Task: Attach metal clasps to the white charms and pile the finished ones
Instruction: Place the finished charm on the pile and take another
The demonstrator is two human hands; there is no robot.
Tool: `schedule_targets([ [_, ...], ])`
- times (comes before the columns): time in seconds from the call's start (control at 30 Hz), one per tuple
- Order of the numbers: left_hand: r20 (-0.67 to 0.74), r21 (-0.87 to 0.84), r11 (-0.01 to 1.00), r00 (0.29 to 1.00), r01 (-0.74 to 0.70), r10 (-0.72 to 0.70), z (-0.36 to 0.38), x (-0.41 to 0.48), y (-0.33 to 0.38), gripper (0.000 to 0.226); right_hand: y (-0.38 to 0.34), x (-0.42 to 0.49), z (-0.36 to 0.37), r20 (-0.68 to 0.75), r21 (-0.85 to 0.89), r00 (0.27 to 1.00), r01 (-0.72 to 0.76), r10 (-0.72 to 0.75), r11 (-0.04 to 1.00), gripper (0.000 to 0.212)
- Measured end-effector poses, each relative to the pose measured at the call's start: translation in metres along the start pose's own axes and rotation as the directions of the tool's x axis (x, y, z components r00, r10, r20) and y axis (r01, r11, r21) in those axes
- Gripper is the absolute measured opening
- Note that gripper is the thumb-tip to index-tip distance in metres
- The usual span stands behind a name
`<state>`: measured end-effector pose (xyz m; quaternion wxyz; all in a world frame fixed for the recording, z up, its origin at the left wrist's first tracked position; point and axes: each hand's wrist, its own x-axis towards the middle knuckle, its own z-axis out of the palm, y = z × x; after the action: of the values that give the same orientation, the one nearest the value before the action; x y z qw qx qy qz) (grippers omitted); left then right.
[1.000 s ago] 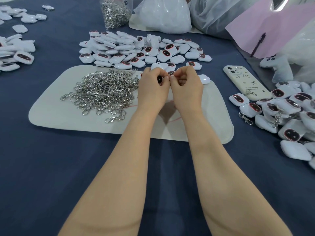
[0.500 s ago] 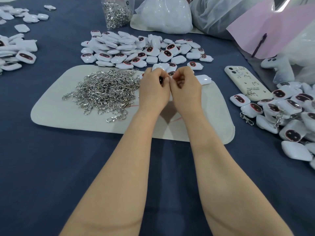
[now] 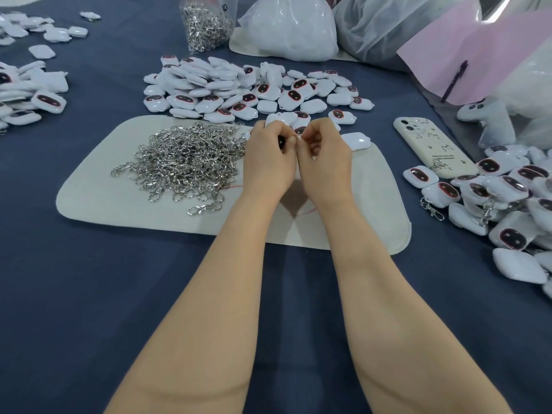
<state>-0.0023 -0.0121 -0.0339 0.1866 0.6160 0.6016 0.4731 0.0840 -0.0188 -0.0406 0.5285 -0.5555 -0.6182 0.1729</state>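
**Q:** ok, so what were the hands actually doing at that point?

**A:** They were bunched up together over the far half of the mat (image 3: 104, 204), with the knuckles almost touching. The left hand (image 3: 268, 165) had its fingers curled round a charm (image 3: 281, 141) — only a dark sliver of its face showed between the fingers. The right hand (image 3: 325, 162) was curled up too, fingertips pinching a tiny shiny clasp (image 3: 299, 138) right up against the charm. It was way too small to tell if it was hooked on.

**Q:** and the rest of the stuff?

**A:** The heap of clasps (image 3: 185, 162) sat on the mat just beside the left hand, one big silver tangle. A loose charm (image 3: 357, 141) lay blank side up at the mat's far right corner, near the right hand. Past the mat was the pile of plain charms (image 3: 239, 88), some showing the dark face and some flipped over. The finished pile (image 3: 507, 201) was off to the right on the blue cloth (image 3: 89, 309), with clasps poking out of it. A phone (image 3: 430, 147) lay camera side up between that pile and the mat.

Further back there was a clear bag of clasps (image 3: 206, 28), some white bags (image 3: 286, 28), and a pink sheet (image 3: 478, 52) with a pen (image 3: 454, 80) on it. A white plush toy (image 3: 490, 118) sat at the right — and there were more charms (image 3: 30, 94) way over on the left.
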Motion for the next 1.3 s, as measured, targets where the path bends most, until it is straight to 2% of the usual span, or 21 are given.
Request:
schedule_targets([
  [0.17, 0.035, -0.013, 0.999, 0.999, -0.033, 0.034, 0.0032, -0.0009, 0.0029, 0.012, 0.0009, 0.0030, -0.0020, -0.047, 0.140, 0.984, -0.163, 0.171, 0.977, 0.022],
  [0.3, 0.040, -0.012, 0.999, 0.998, -0.048, 0.049, 0.0021, -0.0006, 0.0019, 0.012, 0.0003, 0.0062, -0.0027, -0.017, 0.222, 0.967, -0.246, 0.256, 0.944, 0.025],
  [0.67, 0.025, 0.043, 0.995, 0.996, -0.091, 0.090, -0.0029, -0.0004, 0.0030, 0.016, -0.0003, 0.0025, -0.0004, 0.008, -0.016, 0.994, -0.111, 0.111, 0.994, 0.008],
  [1.13, 0.097, 0.139, 0.988, 0.994, -0.069, 0.056, -0.0029, -0.0026, 0.0030, 0.020, -0.0014, 0.0028, -0.0006, 0.010, 0.028, 0.998, -0.066, 0.066, 0.997, 0.012],
  [1.3, 0.082, 0.078, 0.996, 0.996, -0.046, 0.039, -0.0007, -0.0014, 0.0011, 0.017, -0.0007, 0.0045, -0.0019, -0.019, 0.068, 0.992, -0.121, 0.123, 0.990, 0.013],
])
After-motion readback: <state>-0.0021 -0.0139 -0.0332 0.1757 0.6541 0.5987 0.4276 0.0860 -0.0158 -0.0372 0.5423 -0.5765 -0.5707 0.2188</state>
